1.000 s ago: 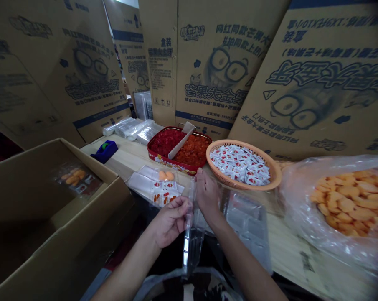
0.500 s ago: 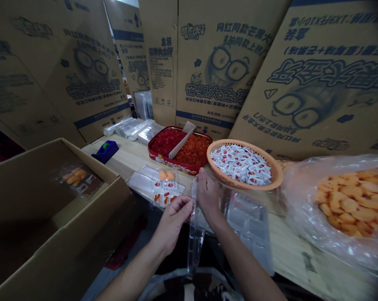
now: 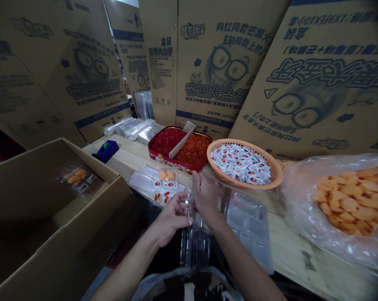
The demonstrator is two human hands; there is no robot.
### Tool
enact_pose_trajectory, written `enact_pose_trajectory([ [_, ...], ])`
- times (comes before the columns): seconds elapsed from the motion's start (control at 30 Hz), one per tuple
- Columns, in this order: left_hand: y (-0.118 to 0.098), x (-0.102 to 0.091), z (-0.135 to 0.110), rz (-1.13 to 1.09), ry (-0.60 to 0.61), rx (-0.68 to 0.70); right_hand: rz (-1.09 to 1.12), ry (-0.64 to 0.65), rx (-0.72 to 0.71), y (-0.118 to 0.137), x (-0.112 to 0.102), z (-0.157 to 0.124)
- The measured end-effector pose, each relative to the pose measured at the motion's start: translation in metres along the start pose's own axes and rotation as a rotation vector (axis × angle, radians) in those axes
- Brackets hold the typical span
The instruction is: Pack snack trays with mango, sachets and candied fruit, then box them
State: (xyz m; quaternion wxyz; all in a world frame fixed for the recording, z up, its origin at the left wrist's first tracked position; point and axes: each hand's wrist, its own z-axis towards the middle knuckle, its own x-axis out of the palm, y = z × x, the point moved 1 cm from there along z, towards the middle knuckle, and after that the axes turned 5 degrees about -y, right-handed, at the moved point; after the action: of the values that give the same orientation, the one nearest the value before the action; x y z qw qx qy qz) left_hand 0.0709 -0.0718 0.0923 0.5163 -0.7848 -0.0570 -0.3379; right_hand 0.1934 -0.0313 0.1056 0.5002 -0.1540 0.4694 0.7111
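Both my hands meet at the near table edge on a clear plastic tray point(image 3: 195, 244) that hangs down in front of me. My left hand point(image 3: 171, 217) pinches its upper left edge. My right hand point(image 3: 205, 194) grips the top from the right, fingers closed. Just left of them on the table lies a filled clear tray point(image 3: 160, 184) with orange pieces and small red-and-white sachets. A stack of empty clear trays point(image 3: 248, 221) lies under my right forearm.
A red tin point(image 3: 179, 148) with red and orange bits, an orange basket point(image 3: 243, 164) of sachets and a plastic bag of orange snacks point(image 3: 342, 205) stand along the wooden table. An open cardboard box point(image 3: 51, 209) sits at left. Large printed cartons wall the back.
The clear tray has swung from edge-on to facing me more broadly. My left hand has risen toward my right hand, and both have closed in on the tray's top.
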Motion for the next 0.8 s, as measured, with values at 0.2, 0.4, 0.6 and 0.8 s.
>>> enact_pose_trajectory([
  [0.2, 0.011, -0.003, 0.008, -0.002, -0.145, 0.027, 0.028, 0.004, -0.053, -0.007, 0.002, -0.001],
  [0.4, 0.018, -0.005, 0.020, 0.013, -0.195, 0.034, 0.126, -0.150, 0.065, -0.045, -0.007, 0.009],
  [0.6, 0.027, -0.018, 0.089, 0.611, -0.331, 0.205, 0.413, -0.233, 0.324, -0.058, -0.040, 0.021],
  [0.8, 0.034, -0.010, 0.135, 0.773, -0.354, 0.326, 0.449, -0.214, 0.350, -0.071, -0.050, 0.025],
])
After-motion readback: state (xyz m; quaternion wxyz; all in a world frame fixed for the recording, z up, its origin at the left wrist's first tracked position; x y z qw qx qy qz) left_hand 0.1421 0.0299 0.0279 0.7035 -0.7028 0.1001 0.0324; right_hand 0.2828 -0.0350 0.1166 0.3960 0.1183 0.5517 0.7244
